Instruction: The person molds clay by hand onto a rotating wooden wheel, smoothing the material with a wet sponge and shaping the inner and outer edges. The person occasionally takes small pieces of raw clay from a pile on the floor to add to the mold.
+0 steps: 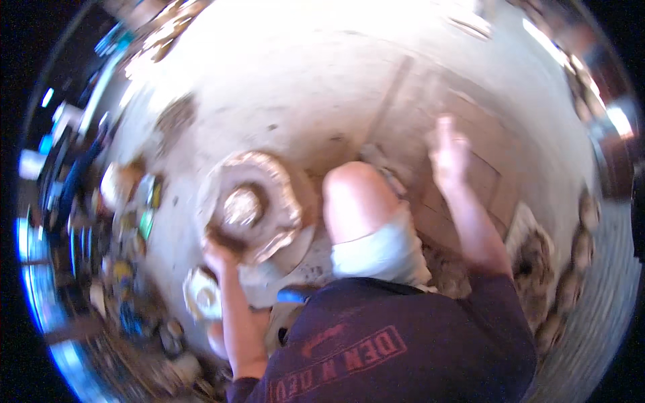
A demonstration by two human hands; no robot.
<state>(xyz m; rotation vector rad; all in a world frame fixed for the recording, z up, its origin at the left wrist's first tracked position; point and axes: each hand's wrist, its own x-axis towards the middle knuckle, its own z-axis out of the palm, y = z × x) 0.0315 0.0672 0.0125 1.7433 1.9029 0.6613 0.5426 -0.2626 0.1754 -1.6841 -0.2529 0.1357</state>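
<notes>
A round, brown clay bowl [285, 191] with a wavy, uneven rim stands on the floor left of my knee. Inside it a paler, lumpy mound [242, 205] rises in the middle. My left hand [220, 258] grips the bowl's near-left rim; blur hides the exact finger placement. Over to the right, my right hand [449, 154] is held out above a flat brown board [474, 178], at least one finger stretched forward. It appears to hold nothing, though motion smears it.
A small pale dish [202, 294] lies near my left forearm. Jumbled containers and a rounded pale object [119, 185] line the left side. Near my right elbow is a dirty, crumpled sack-like thing [534, 252]. Rounded brown objects [582, 248] run in a row along the right.
</notes>
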